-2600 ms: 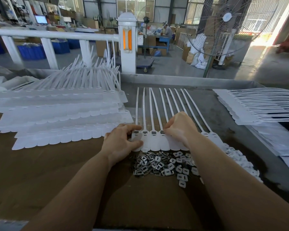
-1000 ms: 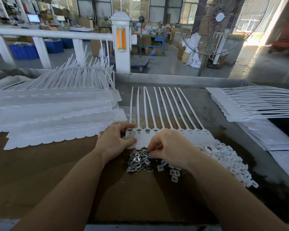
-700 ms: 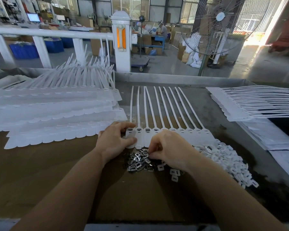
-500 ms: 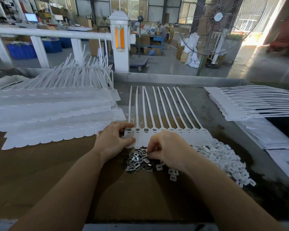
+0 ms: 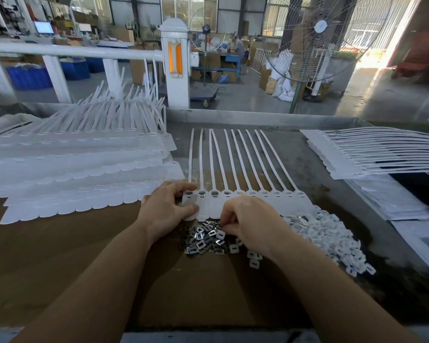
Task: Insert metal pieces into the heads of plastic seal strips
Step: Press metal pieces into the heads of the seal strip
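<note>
We see a joined row of flat white plastic seal strips (image 5: 235,167) mid-worktop (image 5: 60,256), left hand (image 5: 167,211) pinching its end head, thumb on top. Right hand (image 5: 252,222) has curled fingers pinching at the shiny rectangular metal pieces (image 5: 203,240) heaped just below. Strip stacks (image 5: 79,164) left, small white clips (image 5: 332,236) right.

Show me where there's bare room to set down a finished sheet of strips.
Bare brown cardboard left of the left hand, below the stacked strip sheets. Also the cardboard nearest the person, below the metal pieces. Crowded: around the right hand, the white clips and the right-hand sheets.
</note>
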Action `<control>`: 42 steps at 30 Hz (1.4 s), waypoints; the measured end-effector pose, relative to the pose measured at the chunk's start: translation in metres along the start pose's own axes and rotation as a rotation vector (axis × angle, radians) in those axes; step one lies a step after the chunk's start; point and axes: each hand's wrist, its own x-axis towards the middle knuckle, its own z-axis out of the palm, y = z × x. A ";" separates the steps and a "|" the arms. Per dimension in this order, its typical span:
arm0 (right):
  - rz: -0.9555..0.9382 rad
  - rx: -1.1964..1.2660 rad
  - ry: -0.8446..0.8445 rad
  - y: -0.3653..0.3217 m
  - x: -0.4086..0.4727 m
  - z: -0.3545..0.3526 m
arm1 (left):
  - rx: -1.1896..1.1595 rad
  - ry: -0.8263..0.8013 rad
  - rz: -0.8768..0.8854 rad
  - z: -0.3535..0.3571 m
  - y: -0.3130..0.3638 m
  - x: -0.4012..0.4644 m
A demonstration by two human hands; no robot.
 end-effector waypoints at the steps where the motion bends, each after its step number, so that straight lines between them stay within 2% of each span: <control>1: -0.002 0.009 0.006 0.000 0.000 0.000 | 0.000 -0.001 0.001 0.000 0.000 0.000; 6: 0.001 0.141 0.068 0.007 0.000 -0.004 | -0.016 0.006 0.002 -0.001 0.001 -0.001; 10: 0.101 0.208 0.098 0.025 -0.004 -0.021 | -0.023 0.000 -0.003 -0.001 0.000 0.000; 16: 0.310 0.089 0.047 0.056 -0.014 -0.042 | -0.024 -0.002 -0.003 -0.001 -0.001 0.000; 20: 0.359 -0.017 0.093 0.061 -0.015 -0.041 | -0.028 0.001 -0.001 0.000 -0.001 0.000; 24: 0.234 -0.030 0.177 0.048 -0.013 -0.032 | -0.037 -0.006 0.000 0.000 0.000 -0.001; 31: -0.073 0.080 0.010 0.005 -0.012 -0.011 | -0.040 -0.011 0.000 -0.001 0.001 -0.003; 36: -0.029 0.015 -0.004 -0.005 -0.008 0.002 | -0.036 0.007 0.012 -0.002 0.004 -0.004; 42: -0.041 0.049 0.033 -0.002 -0.008 0.000 | -0.031 0.002 0.013 -0.002 0.002 -0.003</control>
